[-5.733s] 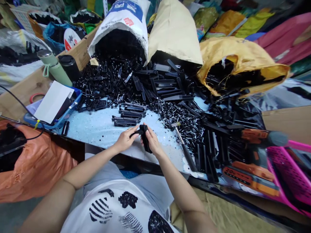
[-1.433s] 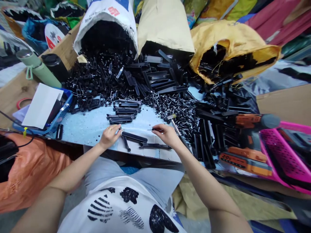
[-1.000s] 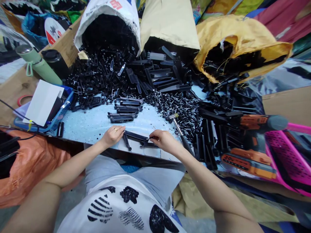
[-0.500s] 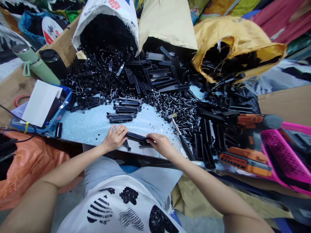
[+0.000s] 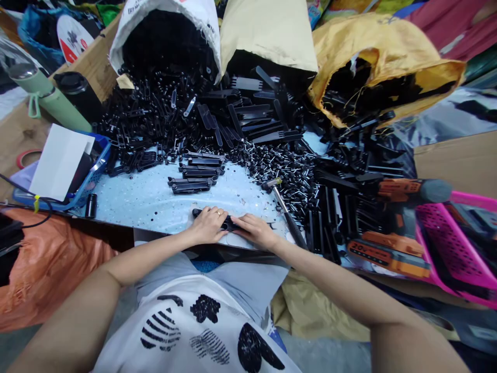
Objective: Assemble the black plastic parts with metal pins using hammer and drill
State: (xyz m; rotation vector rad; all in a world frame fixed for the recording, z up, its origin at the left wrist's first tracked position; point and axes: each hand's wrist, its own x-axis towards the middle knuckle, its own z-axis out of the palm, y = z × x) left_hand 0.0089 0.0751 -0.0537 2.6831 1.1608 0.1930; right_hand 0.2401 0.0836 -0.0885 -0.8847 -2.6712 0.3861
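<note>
At the front edge of the light blue tabletop (image 5: 128, 199), both my hands are closed on a long black plastic part (image 5: 228, 224). My left hand (image 5: 209, 225) covers its middle, and one end shows beyond the fingers. My right hand (image 5: 254, 230) grips near the other end, its fingertips close to the left ones. Further back lie several assembled black pieces (image 5: 192, 185) in a stack of rows. To the right, a hammer (image 5: 285, 207) rests beside a heap of small black parts with metal pins (image 5: 279, 166).
Open sacks, white (image 5: 212, 26), cream (image 5: 267, 31) and yellow (image 5: 388, 46), spill black parts at the back. An orange drill (image 5: 399, 191) and pink basket (image 5: 454, 248) stand right. A blue basket (image 5: 91, 181) and green bottle (image 5: 58, 103) are left.
My left hand has moved right along the black part and now lies over it, close to my right hand. The right fingers have shifted onto the part's top. The view has tilted slightly.
</note>
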